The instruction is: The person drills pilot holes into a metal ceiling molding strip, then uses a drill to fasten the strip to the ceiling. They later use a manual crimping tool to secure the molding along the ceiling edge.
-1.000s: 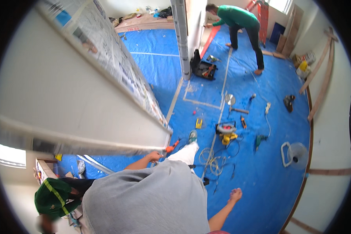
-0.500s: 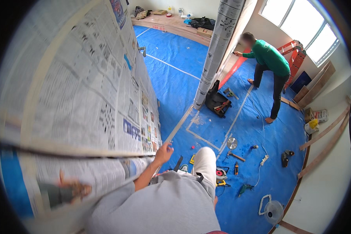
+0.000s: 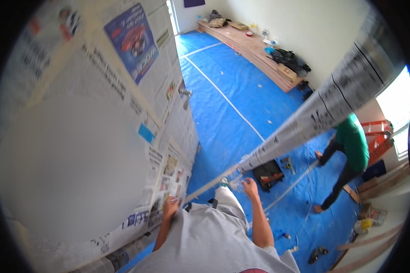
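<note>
My left hand (image 3: 171,207) hangs low beside a newspaper-covered panel (image 3: 166,113). Its fingers are smeared by motion, and whether it touches the paper I cannot tell. In front of my body on the right, my right hand (image 3: 250,187) is raised, its fingers loosely bent and apart, with nothing visible in them. Beyond it, a newspaper-wrapped post (image 3: 300,120) leans across the view. My foot (image 3: 224,181) is by a pale strip (image 3: 209,185) on the floor, between panel and post. A blurred grey patch hides much of the panel.
Blue sheeting (image 3: 223,113) covers the floor. Past the post are a black tool bag (image 3: 268,175), a person in green (image 3: 352,143), partly hidden, and an orange ladder (image 3: 379,142). A low wooden platform (image 3: 255,50) with bags and boxes runs along the back wall.
My view has turned left, bringing more of the back platform in. My right hand has come into sight. My left hand has dropped back along the panel. The post now covers part of the other person.
</note>
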Demonstrator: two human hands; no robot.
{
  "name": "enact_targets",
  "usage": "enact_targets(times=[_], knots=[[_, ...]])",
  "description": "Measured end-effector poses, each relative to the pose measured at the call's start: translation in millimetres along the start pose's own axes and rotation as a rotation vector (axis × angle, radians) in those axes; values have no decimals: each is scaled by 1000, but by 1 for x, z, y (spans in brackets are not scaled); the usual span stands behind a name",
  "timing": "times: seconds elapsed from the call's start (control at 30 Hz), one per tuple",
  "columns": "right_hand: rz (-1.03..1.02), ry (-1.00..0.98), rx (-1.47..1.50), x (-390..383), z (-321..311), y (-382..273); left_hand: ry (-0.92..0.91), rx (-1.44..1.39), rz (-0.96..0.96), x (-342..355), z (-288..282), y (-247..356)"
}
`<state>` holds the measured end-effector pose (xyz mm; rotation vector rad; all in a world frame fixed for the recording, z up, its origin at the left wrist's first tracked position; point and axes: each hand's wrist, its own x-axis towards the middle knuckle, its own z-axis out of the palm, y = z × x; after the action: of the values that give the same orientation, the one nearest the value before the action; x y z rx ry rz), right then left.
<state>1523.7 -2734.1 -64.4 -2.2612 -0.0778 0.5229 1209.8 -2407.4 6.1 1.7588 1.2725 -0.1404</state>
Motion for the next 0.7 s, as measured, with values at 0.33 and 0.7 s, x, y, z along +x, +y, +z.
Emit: enact_targets(times=[0.33, 0.7], knots=[[-236, -258, 342, 142, -102, -286, -452, 150, 624, 156, 75, 353], [291, 183, 204, 245, -140, -319, -423, 392, 652, 479, 119, 597]])
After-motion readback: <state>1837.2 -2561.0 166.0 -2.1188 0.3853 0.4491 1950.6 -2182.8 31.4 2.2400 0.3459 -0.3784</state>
